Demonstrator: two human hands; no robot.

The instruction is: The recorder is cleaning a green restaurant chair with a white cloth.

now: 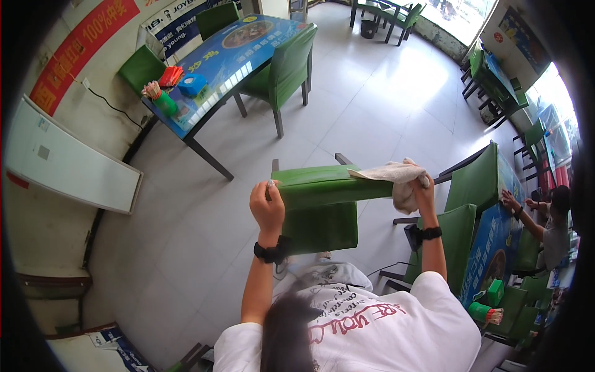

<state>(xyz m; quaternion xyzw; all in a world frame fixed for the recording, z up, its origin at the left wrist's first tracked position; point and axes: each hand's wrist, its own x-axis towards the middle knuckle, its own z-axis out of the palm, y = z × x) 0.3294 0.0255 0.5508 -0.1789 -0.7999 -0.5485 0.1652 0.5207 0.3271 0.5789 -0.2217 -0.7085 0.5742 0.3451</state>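
Observation:
A dark-legged chair with a smooth green cover (320, 228) stands before me on the floor. My left hand (268, 204) curls around the left corner of its upper part. In my right hand (422, 188) is a pale cloth (388, 174), bunched under the fingers at the chair's right end. Part of the cloth lies flat along the green top, and another fold hangs down the side. Black bands circle both my wrists. The cloth hides the chair's far right corner.
Upper left, a blue-topped table (223, 60) holds a green chopstick holder (165, 103) and a blue box (192, 84). Close on my right are green chairs (446, 242) and another blue table (483, 237). A person (553, 232) leans over that table. A white panel (74, 158) stands left.

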